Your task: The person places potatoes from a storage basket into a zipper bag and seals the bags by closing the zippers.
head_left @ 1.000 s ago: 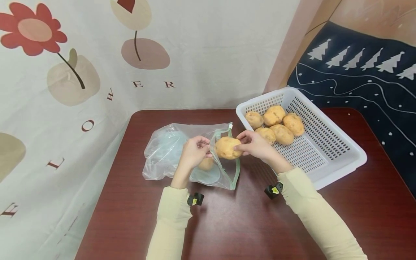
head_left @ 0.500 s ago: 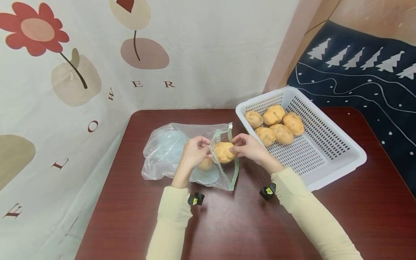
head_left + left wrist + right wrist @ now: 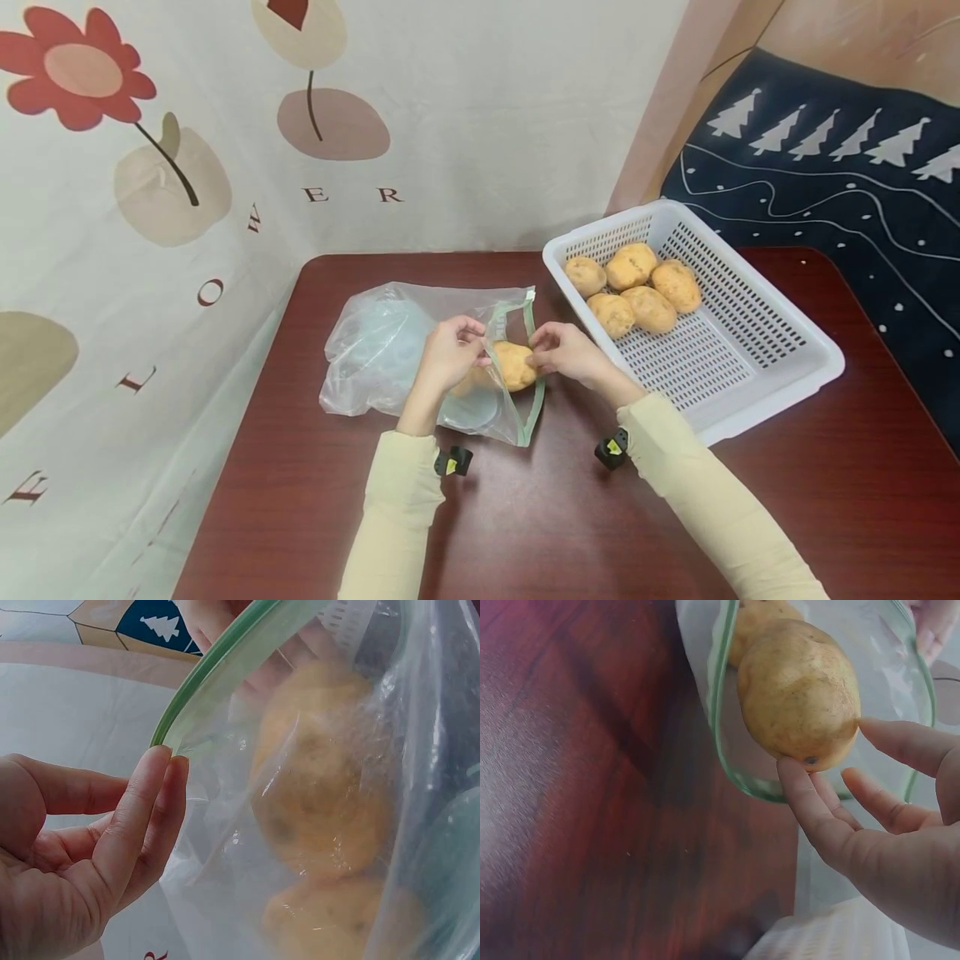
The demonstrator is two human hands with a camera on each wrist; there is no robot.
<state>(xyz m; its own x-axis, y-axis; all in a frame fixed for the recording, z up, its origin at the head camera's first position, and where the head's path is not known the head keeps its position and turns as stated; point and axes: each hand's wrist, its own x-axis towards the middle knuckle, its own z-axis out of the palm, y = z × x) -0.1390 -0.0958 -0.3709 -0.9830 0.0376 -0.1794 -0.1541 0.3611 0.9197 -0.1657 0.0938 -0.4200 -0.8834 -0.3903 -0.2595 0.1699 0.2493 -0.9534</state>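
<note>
Potato (image 3: 513,367) sits in the mouth of a clear bag (image 3: 386,342), fingers of the right hand (image 3: 572,357) grasping its three-o'clock end; the left hand (image 3: 448,354) pinches the bag's green edge. Toward two o'clock, a white basket (image 3: 780,393) holds five more potatoes (image 3: 649,310).

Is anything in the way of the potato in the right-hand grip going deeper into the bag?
Partly: a second potato lies inside the bag, just beyond the held potato. Nothing visible blocks the mouth, which stands open; the left-hand grip pinches its green rim.
</note>
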